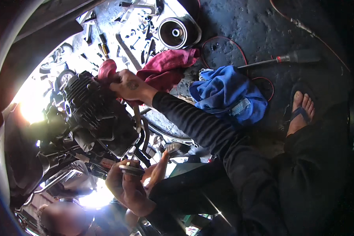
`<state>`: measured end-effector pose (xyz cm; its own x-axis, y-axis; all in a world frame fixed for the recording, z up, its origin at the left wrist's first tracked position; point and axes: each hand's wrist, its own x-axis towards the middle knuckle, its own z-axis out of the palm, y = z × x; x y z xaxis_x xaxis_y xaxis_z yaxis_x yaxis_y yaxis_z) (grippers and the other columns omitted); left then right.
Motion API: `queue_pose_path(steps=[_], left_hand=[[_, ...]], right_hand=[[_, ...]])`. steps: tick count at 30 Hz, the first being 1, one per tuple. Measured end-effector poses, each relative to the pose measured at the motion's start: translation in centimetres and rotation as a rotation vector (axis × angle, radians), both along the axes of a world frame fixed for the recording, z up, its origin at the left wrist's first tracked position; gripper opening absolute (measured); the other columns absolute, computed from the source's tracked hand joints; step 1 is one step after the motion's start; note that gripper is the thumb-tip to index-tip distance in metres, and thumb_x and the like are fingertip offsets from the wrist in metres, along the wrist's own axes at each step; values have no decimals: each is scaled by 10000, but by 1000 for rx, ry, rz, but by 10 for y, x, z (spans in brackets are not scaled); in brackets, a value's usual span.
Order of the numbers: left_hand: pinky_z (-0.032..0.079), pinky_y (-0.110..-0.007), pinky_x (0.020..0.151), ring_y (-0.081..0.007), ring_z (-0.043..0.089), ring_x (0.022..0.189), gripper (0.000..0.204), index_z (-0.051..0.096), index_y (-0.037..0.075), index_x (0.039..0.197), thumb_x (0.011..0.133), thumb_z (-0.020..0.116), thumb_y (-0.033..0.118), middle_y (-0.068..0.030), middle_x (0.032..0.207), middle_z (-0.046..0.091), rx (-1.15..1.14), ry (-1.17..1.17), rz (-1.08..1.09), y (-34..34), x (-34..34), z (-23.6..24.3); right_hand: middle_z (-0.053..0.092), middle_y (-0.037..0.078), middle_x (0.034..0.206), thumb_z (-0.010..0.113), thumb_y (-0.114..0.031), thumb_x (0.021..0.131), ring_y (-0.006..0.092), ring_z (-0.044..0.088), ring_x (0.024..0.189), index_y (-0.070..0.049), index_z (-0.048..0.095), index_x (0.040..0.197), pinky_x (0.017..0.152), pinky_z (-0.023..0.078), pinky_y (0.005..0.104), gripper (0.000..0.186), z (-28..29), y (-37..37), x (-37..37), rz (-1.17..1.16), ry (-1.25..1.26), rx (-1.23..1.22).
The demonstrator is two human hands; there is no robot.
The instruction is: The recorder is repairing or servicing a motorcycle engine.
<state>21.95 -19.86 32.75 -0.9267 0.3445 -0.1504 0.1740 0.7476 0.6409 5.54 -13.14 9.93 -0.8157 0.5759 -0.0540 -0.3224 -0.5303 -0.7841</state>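
Observation:
My right hand (129,86), in a dark sleeve, reaches up beside a black finned engine (92,114). Its fingers are closed on a red rag (110,70) at the engine's upper side; part of them is hidden. Lower in the view, my left hand (128,190) is wrapped round a round, flat metal part (131,170) with a rim, held below the engine. A second crimson cloth (165,65) lies just to the right of my right hand. Black tubes and frame parts (143,135) run beside the engine.
Tools and small parts (141,27) lie at the top near a round drum (172,33). A blue cloth (226,90), hose (259,63) and red cable lie on the dark floor (259,27). A sandalled foot (303,110) is at right. Another person (65,220) is at lower left.

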Motion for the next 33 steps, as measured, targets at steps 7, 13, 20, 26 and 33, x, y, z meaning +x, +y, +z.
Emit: queue_pose_path(steps=[7, 13, 20, 26, 33], left_hand=[[488, -287, 716, -208, 598, 811, 411, 484, -73, 1064, 847, 635, 243, -187, 925, 601, -3, -55, -60, 4, -9, -3], [500, -295, 725, -211, 601, 817, 400, 488, -66, 1054, 846, 644, 238, -190, 921, 600, 48, -17, -31, 9, -2, -13], [519, -287, 692, -208, 609, 785, 401, 496, -67, 1061, 836, 656, 225, -186, 903, 603, 77, 67, 58, 14, 6, -7], [502, -255, 613, -194, 610, 706, 400, 552, -86, 947, 811, 662, 274, -163, 813, 611, 81, 93, -23, 8, 7, 3], [479, -245, 613, -183, 593, 662, 425, 571, -99, 892, 800, 657, 307, -152, 767, 613, 57, 148, -2, 7, 22, 16]], right_hand=[[660, 164, 852, 628, -216, 746, 143, 627, 799, 12, 621, 926, 705, 488, 288, 290, 7, 3, 11, -18, 237, -356], [658, 129, 972, 595, -200, 788, 157, 617, 847, -2, 569, 1071, 747, 485, 320, 346, -2, 6, 11, -81, 87, 11], [633, 86, 994, 565, -227, 826, 176, 608, 879, -15, 559, 1091, 764, 477, 321, 340, -8, 4, 29, -38, 165, -309], [608, 47, 935, 546, -279, 885, 137, 564, 852, -21, 580, 1058, 771, 456, 288, 312, -54, -7, 80, 48, 225, -615], [599, 42, 990, 589, -321, 879, 102, 557, 880, -27, 547, 1151, 787, 460, 263, 403, -63, 65, 154, 248, 95, -483]])
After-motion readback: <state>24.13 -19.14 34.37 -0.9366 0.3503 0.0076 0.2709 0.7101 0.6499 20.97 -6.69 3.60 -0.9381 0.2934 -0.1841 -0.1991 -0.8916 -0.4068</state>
